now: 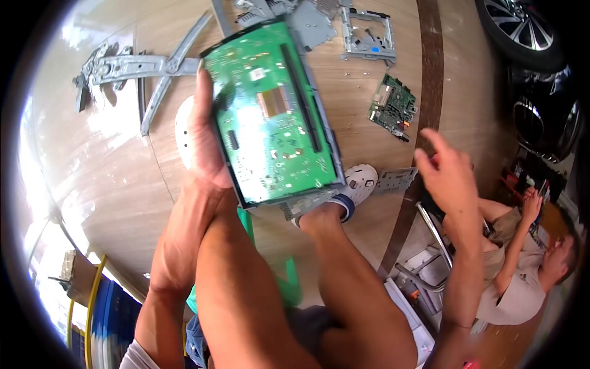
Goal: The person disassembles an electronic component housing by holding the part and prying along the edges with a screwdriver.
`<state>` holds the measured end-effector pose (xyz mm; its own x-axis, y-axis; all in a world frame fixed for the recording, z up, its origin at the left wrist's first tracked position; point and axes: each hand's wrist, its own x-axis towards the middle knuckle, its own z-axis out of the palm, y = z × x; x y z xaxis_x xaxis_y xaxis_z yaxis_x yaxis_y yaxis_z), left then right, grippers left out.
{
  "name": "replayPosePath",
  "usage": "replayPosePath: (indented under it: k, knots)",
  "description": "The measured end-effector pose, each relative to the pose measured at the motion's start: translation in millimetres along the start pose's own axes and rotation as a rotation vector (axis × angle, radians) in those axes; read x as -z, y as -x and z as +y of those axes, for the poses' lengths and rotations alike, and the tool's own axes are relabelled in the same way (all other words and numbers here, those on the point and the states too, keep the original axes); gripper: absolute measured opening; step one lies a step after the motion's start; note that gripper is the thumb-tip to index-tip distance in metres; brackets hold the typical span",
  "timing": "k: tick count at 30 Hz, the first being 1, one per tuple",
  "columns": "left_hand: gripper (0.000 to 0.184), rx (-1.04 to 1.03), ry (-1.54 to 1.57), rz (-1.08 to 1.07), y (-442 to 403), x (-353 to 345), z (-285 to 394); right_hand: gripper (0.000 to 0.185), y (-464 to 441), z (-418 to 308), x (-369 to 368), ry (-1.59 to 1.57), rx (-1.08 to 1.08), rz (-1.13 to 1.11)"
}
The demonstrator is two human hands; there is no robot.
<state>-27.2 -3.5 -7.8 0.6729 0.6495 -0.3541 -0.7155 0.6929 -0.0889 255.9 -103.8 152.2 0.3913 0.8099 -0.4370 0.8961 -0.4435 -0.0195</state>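
Note:
My left hand (206, 138) grips the left edge of a dark-framed panel with a large green circuit board (276, 138), its thumb along the side. The board faces up, tilted, above the floor, with a long black slot down its right part. My right hand (448, 172) is raised at the right, holding nothing, its index finger stretched out and the other fingers partly bent. Up and left of that hand, a smaller green circuit board (393, 106) lies on the floor. A metal bracket frame (369, 37) lies farther up, with tiny screws (349, 74) below it.
A scissor-type metal mechanism (166, 64) lies at upper left. Metal plates (310, 24) lie behind the panel, and a perforated plate (396, 180) is beside my shoe (361, 183). Another person (522, 270) sits at right, near a vehicle wheel (519, 27) and a metal-legged stool (430, 227).

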Motion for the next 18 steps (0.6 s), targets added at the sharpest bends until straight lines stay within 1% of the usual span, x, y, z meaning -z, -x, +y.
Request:
replayPosePath:
  k: [1, 3, 4, 7, 8, 11, 14, 17, 18]
  knots:
    - [0.059, -0.077, -0.111, 0.098, 0.8, -0.4, 1.5, 0.029, 1.5, 13.9, -15.2, -0.032, -0.027, -0.064]
    - [0.055, -0.079, -0.14, 0.103, 6.8, -2.2, 4.3, 0.027, 1.8, 41.3, -54.2, -0.099, -0.068, -0.065]
    - [0.053, -0.044, -0.166, 0.109, 11.9, -3.3, 6.4, 0.026, -2.1, 49.5, -74.6, -0.144, -0.079, -0.06]
    - [0.055, -0.048, -0.292, 0.191, 26.6, -5.9, 7.6, 0.026, -14.6, 55.6, -124.5, -0.207, -0.126, -0.053]
    - [0.056, -0.026, -0.32, 0.197, 31.9, -7.0, 7.4, 0.026, -19.3, 57.2, -141.3, -0.288, -0.128, -0.017]
    - [0.056, 0.016, -0.397, 0.233, 34.3, -11.8, 7.7, 0.021, -35.4, 72.1, -203.4, -0.27, -0.068, 0.107]
    - [0.056, 0.093, -0.423, 0.259, 30.2, -12.2, 8.5, 0.021, -43.1, 68.6, -228.0, -0.267, -0.064, 0.137]
    - [0.056, 0.129, -0.4, 0.297, 27.7, -9.9, 8.2, 0.026, -49.8, 55.6, -234.8, -0.364, -0.187, 0.115]
    - [0.056, 0.134, -0.393, 0.304, 27.0, -8.9, 7.9, 0.027, -51.9, 54.0, -238.9, -0.384, -0.188, 0.1]
